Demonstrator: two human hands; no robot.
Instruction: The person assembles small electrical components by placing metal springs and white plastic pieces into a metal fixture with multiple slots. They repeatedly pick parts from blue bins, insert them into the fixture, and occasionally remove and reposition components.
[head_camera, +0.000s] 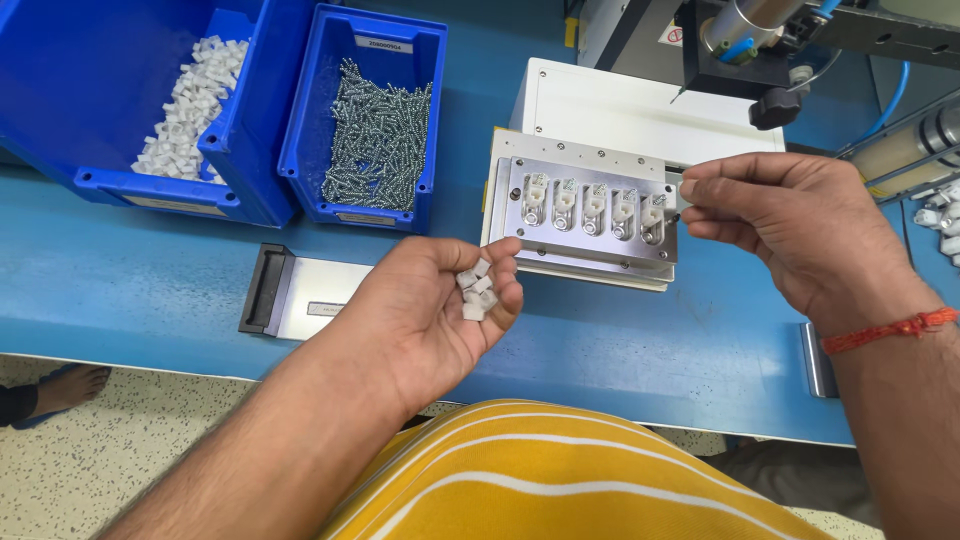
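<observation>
Yellow striped shirt (560, 480) at bottom edge. Left hand (430, 310) palm up, fingers curled, cupping a few small white plastic pieces (476, 293) just in front of the metal fixture plate (590, 215) on the blue bench (150, 270). Right hand (790, 230) at the plate's right end — fingertips pinched together, looks like on another white piece, partly hidden. Five slots in the plate, each with a white piece seated. Behind, left — two blue bins: one of screws (378, 140), one of white parts (190, 105). A black-edged metal tray (300, 292) lies left of the hand.
</observation>
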